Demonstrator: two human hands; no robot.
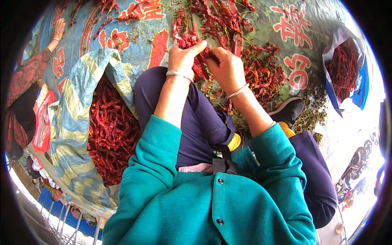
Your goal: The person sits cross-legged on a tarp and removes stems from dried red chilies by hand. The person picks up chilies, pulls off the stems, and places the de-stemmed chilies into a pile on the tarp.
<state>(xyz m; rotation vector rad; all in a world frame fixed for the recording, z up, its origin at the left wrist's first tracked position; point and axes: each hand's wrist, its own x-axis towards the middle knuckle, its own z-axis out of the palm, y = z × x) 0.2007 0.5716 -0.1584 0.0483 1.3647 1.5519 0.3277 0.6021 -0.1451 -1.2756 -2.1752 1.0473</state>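
Note:
Several dried red chillies [199, 68] are held in my left hand [182, 58], its thumb lying over them and their ends sticking out above and below. My right hand [227, 65] meets the same bunch from the right, with thumb and forefinger pinched at the chillies. Beyond my hands more dried chillies [214, 18] lie on a printed tarp [174, 9]. To the right of my right hand is a heap of chillies with stems [263, 73]. A striped woven sack [73, 101] left of my knee is full of dried red chillies [110, 131].
Dry stems and leaf scraps [312, 107] lie around my shoe [288, 110]. At the right stands an open bag [329, 55] of darker chillies [343, 70]. Another person's hand [58, 29] rests on the tarp at far left, near a red-and-white plastic bag [43, 122]. Metal railings [62, 220] run at lower left.

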